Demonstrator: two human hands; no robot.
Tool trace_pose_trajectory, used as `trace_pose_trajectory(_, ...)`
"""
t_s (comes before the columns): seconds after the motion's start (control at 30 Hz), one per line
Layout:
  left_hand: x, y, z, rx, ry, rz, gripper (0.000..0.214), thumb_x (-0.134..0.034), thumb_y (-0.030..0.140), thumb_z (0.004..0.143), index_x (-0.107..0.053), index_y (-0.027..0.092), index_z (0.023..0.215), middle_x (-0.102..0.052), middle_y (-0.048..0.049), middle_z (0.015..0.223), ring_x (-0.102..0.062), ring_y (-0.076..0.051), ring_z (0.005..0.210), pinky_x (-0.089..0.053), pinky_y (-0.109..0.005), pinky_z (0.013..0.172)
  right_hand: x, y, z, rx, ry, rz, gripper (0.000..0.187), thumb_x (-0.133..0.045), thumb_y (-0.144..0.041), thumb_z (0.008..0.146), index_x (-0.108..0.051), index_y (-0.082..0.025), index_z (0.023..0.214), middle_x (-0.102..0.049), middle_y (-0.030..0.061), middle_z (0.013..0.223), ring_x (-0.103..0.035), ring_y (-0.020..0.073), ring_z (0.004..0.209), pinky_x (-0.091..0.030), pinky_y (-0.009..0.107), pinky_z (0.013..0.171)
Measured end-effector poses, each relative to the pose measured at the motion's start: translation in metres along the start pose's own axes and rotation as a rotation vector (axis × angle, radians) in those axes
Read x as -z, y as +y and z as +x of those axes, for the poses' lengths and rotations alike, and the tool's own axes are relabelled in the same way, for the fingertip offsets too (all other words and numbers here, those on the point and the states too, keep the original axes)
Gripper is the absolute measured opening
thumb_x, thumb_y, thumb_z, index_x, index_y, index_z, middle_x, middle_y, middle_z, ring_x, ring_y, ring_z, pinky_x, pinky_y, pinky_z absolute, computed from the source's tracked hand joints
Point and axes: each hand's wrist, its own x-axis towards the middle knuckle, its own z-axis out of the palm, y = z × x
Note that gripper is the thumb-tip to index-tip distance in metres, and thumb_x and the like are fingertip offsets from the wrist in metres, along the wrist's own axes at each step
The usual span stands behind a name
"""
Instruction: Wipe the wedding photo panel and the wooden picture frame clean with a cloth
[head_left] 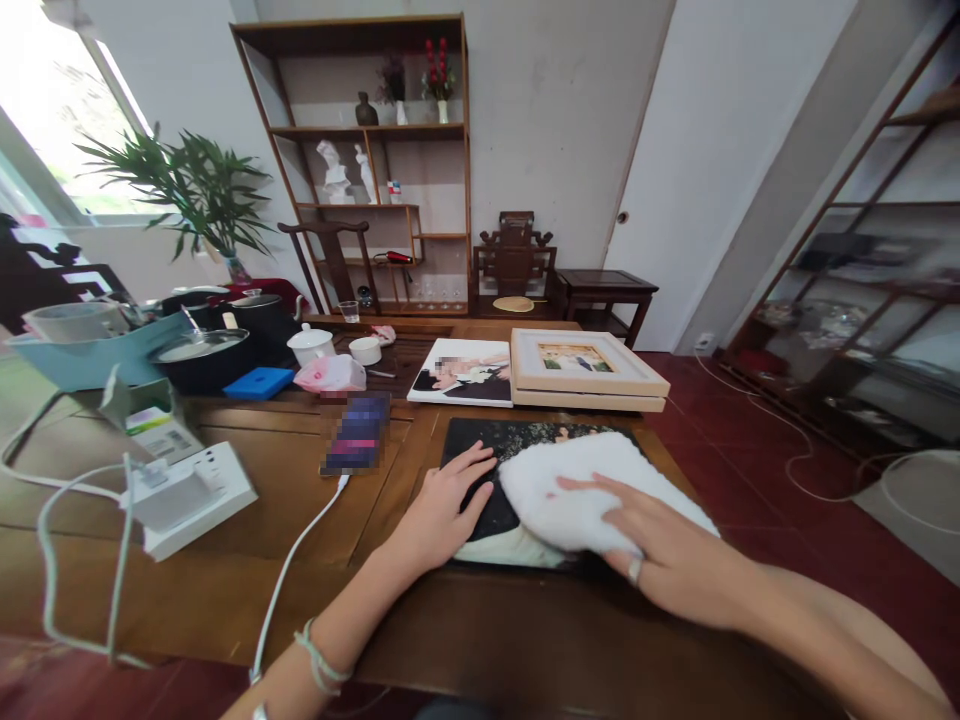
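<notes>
A dark photo panel (491,515) with a pale area along its lower edge lies flat on the wooden table in front of me. My left hand (446,505) rests on its left side, fingers stretched out and lying flat, holding nothing. A fluffy white cloth (570,480) covers much of the panel's middle and right. My right hand (652,540), with a ring on one finger, grips the cloth's near edge and presses it onto the panel, index finger extended over it. The cloth hides part of the picture.
Behind the panel lie a white photo print (461,375) and stacked light-wood frames (589,370). Left are a phone (356,435) on a white cable, a power strip (199,500), a blue box (259,383), a black pan (202,350) and a light-blue basin (75,355).
</notes>
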Motion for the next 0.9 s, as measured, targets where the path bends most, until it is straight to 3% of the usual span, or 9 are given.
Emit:
trace_pose_trajectory(0.1,0.000,0.000,0.000,0.009,-0.013,0.022,0.033,-0.042,0.025,0.089,-0.054,0.020,0.120,-0.050,-0.0076,0.133,-0.037,-0.022,0.129,-0.034,-0.046,0.102,0.000,0.014,0.025,-0.139,0.049,-0.002,0.035,-0.039,-0.027,0.084,-0.058,-0.016,0.111,-0.042,0.0091,0.138,-0.029,0.0298,0.130,-0.028,0.048,0.103)
trace_pose_trajectory(0.17,0.000,0.001,0.000,0.007,-0.015,0.023,0.033,-0.043,0.024,0.089,-0.054,0.019,0.119,-0.050,-0.0077,0.132,-0.038,-0.022,0.129,-0.035,-0.046,0.102,0.001,0.013,0.049,-0.155,0.110,0.010,0.036,-0.037,-0.025,0.085,-0.058,-0.013,0.112,-0.050,0.0125,0.130,-0.034,0.0306,0.127,-0.027,0.047,0.102)
trace_pose_trajectory(0.27,0.001,0.000,0.000,-0.004,0.000,0.020,0.032,-0.044,0.024,0.089,-0.055,0.021,0.118,-0.052,-0.0073,0.131,-0.040,-0.023,0.127,-0.035,-0.046,0.102,0.005,0.001,0.087,-0.062,0.160,0.028,0.034,-0.035,-0.019,0.084,-0.060,-0.014,0.106,-0.059,0.0102,0.120,-0.045,0.0269,0.116,-0.027,0.042,0.101)
trace_pose_trajectory(0.37,0.001,-0.001,0.001,-0.015,0.017,0.027,0.032,-0.044,0.025,0.088,-0.056,0.021,0.118,-0.052,-0.0071,0.130,-0.043,-0.023,0.124,-0.036,-0.045,0.101,0.007,-0.017,0.120,0.031,0.150,0.046,0.030,-0.035,-0.017,0.083,-0.064,-0.017,0.094,-0.065,0.0063,0.108,-0.054,0.0226,0.102,-0.035,0.034,0.092)
trace_pose_trajectory(0.5,0.002,-0.002,0.002,-0.030,0.034,0.009,0.031,-0.045,0.024,0.088,-0.058,0.021,0.116,-0.055,-0.0071,0.126,-0.051,-0.023,0.117,-0.040,-0.042,0.099,0.006,-0.033,0.144,0.074,0.147,0.046,0.027,-0.038,-0.021,0.083,-0.064,-0.016,0.088,-0.067,0.0075,0.097,-0.057,0.0230,0.092,-0.040,0.031,0.079)
trace_pose_trajectory(0.7,0.001,-0.003,0.002,-0.034,0.037,-0.012,0.032,-0.046,0.024,0.087,-0.058,0.021,0.116,-0.055,-0.0070,0.126,-0.050,-0.023,0.117,-0.039,-0.041,0.101,0.000,-0.019,0.120,-0.013,0.152,0.007,0.031,-0.039,-0.025,0.083,-0.063,-0.016,0.099,-0.064,0.0109,0.107,-0.052,0.0271,0.106,-0.038,0.035,0.086)
trace_pose_trajectory(0.9,-0.001,-0.003,0.002,-0.029,0.038,-0.009,0.031,-0.045,0.023,0.088,-0.058,0.020,0.116,-0.055,-0.0073,0.128,-0.042,-0.022,0.126,-0.036,-0.045,0.103,0.007,0.035,0.062,-0.199,0.193,-0.045,0.038,-0.036,-0.024,0.084,-0.059,-0.012,0.112,-0.056,0.0136,0.123,-0.044,0.0308,0.118,-0.034,0.043,0.095)
